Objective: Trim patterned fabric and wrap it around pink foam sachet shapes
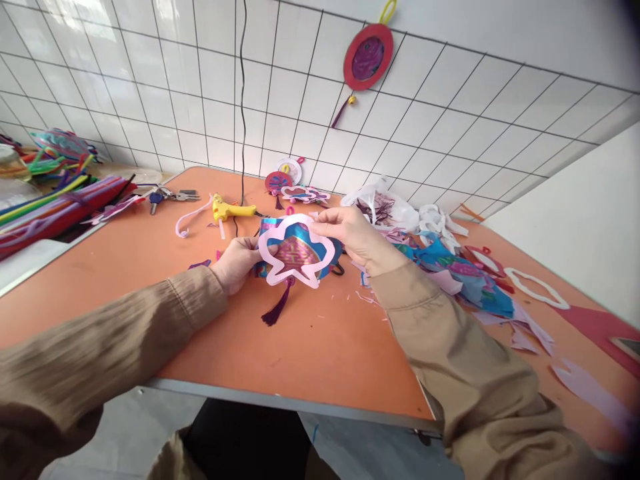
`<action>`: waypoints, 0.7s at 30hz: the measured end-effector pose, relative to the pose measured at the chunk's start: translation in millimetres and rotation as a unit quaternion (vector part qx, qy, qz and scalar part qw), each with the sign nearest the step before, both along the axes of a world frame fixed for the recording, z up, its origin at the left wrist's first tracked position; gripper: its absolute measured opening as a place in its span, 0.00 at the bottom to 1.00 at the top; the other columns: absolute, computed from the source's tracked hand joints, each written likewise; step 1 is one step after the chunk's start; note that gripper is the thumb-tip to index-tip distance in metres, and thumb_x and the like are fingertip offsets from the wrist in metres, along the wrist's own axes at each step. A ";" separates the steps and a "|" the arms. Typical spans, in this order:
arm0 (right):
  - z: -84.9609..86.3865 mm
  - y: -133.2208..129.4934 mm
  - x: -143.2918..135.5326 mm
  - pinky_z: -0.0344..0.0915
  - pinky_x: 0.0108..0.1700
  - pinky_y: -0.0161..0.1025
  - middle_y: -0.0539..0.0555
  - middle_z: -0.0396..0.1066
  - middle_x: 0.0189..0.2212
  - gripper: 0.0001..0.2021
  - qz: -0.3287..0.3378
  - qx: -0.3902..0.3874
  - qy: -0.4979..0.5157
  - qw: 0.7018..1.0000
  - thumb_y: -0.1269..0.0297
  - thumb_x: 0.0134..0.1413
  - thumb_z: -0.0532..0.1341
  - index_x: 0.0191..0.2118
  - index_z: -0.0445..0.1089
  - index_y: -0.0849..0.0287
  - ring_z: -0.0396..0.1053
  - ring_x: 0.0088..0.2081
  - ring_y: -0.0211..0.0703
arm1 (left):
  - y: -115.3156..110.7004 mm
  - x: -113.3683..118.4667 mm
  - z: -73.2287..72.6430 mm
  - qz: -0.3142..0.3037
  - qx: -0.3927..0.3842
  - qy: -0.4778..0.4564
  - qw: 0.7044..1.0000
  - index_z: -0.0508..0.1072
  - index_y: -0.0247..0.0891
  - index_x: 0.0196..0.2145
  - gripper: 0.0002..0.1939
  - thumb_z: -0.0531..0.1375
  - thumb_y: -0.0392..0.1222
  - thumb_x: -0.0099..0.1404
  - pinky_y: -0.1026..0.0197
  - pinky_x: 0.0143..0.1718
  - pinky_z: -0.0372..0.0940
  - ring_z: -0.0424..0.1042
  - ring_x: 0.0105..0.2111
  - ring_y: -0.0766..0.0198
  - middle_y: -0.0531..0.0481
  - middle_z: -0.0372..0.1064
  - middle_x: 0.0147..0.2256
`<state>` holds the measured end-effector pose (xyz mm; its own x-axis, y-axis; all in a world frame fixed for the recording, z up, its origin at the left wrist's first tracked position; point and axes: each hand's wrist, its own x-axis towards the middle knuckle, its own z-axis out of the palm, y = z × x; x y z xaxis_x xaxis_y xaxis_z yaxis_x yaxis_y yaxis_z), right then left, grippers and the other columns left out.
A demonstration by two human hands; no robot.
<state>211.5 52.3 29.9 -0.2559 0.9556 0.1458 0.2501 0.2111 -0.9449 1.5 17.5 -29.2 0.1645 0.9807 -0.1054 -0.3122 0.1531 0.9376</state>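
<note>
A pale pink cloud-shaped cutout frame (pixel 327 255) is held up above the table's middle. Patterned blue cloth (pixel 295 232) with a reddish-gold motif lies behind it and shows through its opening. My left hand (pixel 237 265) is closed on the left side, its thumb over the cloth at the frame's inner edge. With thumb and fingers, my right hand (pixel 350 233) pinches the frame's upper right edge. A dark purple tassel (pixel 279 307) hangs below the frame. Whether frame and cloth are joined, I cannot tell.
A yellow glue gun (pixel 233 211) lies behind my left hand, near pliers (pixel 185 195). Colourful pipe cleaners (pixel 55 207) are piled at left. Blue floral cloth (pixel 470 273), paper scraps and a plastic bag (pixel 400 207) cover the right side. A round red ornament (pixel 347 59) hangs on the tiled wall.
</note>
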 end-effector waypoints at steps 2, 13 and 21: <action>-2.8 1.4 0.1 0.65 0.32 0.38 0.52 0.74 0.23 0.11 0.000 -0.002 -0.004 1.000 0.58 0.37 0.72 0.23 0.74 0.60 0.70 0.28 0.42 | -0.3 0.4 0.4 -0.009 0.013 0.022 1.000 0.77 0.34 0.19 0.14 0.75 0.44 0.46 0.64 0.18 0.57 0.63 0.17 0.69 0.47 0.71 0.18; 3.9 -2.3 -0.2 0.67 0.31 0.38 0.52 0.75 0.22 0.10 0.011 -0.009 -0.028 1.000 0.61 0.35 0.72 0.23 0.74 0.61 0.70 0.26 0.39 | -2.3 0.1 4.8 -0.024 0.053 0.079 0.995 0.74 0.35 0.15 0.21 0.76 0.53 0.41 0.65 0.16 0.53 0.59 0.15 0.71 0.49 0.67 0.15; -1.8 4.3 2.7 0.69 0.35 0.41 0.53 0.75 0.23 0.11 0.004 0.012 -0.041 0.999 0.60 0.36 0.73 0.23 0.74 0.60 0.71 0.27 0.40 | -1.0 -2.6 1.6 -0.033 0.069 0.103 0.992 0.77 0.35 0.19 0.19 0.75 0.53 0.44 0.66 0.16 0.53 0.59 0.15 0.71 0.49 0.68 0.15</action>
<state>214.2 56.6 28.1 -0.2758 0.9498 0.1474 0.3243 0.2363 -0.9159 -1.0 16.6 -27.5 0.2183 0.9758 -0.0085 -0.1057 0.0323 0.9939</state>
